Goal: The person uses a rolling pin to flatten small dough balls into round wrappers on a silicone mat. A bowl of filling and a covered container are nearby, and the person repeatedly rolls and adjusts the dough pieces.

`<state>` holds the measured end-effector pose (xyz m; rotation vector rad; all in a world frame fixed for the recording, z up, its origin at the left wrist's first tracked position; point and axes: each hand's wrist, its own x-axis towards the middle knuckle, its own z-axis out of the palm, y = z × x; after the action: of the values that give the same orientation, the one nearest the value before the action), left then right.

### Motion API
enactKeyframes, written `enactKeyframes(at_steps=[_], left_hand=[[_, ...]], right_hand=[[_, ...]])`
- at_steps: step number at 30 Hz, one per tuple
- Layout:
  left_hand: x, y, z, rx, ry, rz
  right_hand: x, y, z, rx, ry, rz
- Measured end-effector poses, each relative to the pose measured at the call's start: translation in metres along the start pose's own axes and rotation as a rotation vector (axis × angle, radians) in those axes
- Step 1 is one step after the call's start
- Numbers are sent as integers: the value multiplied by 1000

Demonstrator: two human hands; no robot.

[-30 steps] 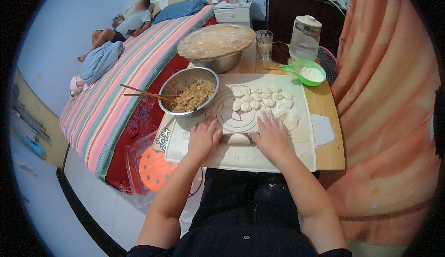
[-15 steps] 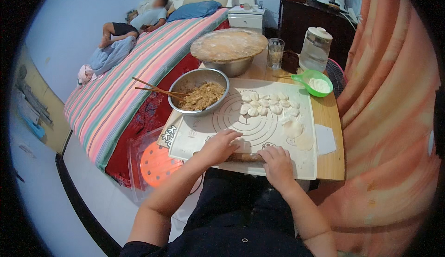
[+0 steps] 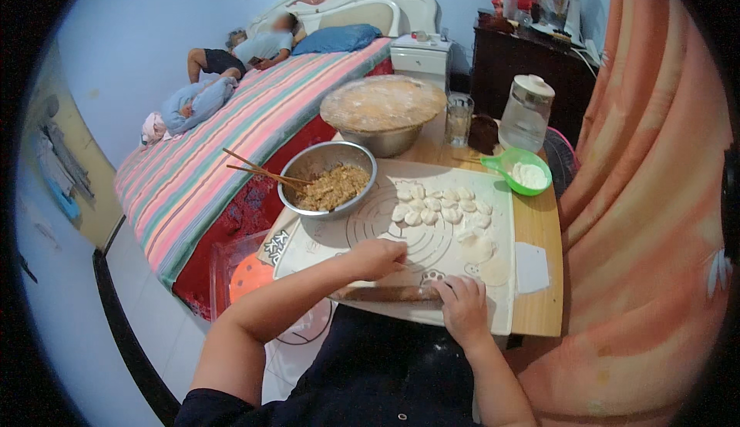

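A brown rolling pin (image 3: 391,294) lies along the near edge of a pale pastry mat (image 3: 320,251). My right hand (image 3: 462,307) rests at the pin's right end, fingers bent over it. Just beyond the pin, my left hand (image 3: 376,260) is closed low over the mat; what its fingertips hold, if anything, I cannot make out. Several small floury dough pieces (image 3: 449,205) are grouped on the mat's right half. Nearer me, flat dough wrappers (image 3: 492,270) lie by the right edge. A steel bowl (image 3: 368,166) of minced filling (image 3: 337,186) stands at the mat's far left, chopsticks (image 3: 266,171) leaning in it.
Behind the mat, a floury round board (image 3: 383,103) covers a larger metal bowl (image 3: 383,142). A drinking glass (image 3: 458,119), a lidded water jug (image 3: 526,112) and a green scoop of flour (image 3: 530,174) stand at the back right. A person (image 3: 262,48) lies on the striped bed (image 3: 254,119).
My left hand has come off the rolling pin and moved forward and right over the mat, its fingers now closed. My right hand stays by the pin's right end. The view has shifted.
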<state>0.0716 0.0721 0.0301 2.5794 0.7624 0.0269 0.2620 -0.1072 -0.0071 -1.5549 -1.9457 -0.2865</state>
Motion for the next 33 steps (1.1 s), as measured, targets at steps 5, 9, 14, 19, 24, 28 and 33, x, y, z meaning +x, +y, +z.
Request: enactKeyframes(at_steps=[5,9,14,19,24,28,33], left_hand=[[50,39,-14,-141,144,83],[87,-13,5,23,383,215],[58,-54,-7,140,137,265],[27,-62,-14,295,126,298],[1,-51,-5,231,154,385],[-14,-33,38,159,250,328],[-29,-24,57,156,347,404]], right_hand=[[2,1,10,-1,-49,57],[2,1,5,78,-15,151],[2,6,4,65,-8,182],[0,5,6,-19,45,204],[-7,12,21,26,191,347],[-7,17,17,177,202,524],[-2,13,11,207,196,539]])
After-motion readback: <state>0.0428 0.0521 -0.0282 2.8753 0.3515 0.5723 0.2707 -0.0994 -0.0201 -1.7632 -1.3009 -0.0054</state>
